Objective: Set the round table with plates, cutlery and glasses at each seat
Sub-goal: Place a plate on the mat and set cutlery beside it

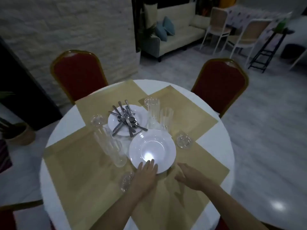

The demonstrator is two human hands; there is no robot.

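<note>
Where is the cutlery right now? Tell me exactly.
In the head view the cutlery lies heaped on the far plate near the table's middle, left of two tall glasses and just beyond the near plate.

Plate rim (149, 170): left hand (146, 173) is covering the near edge.
Cutlery pile (126, 120): individual pieces are blurring together.
Desk (54, 130): bottom edge is cropping it.

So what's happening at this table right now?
A person is starting to set the round table. Their left hand rests on the rim of the near white plate; the right hand is beside it, empty. The cutlery lies heaped on a second plate, with glasses clustered mid-table, so no seat is laid yet.
</note>
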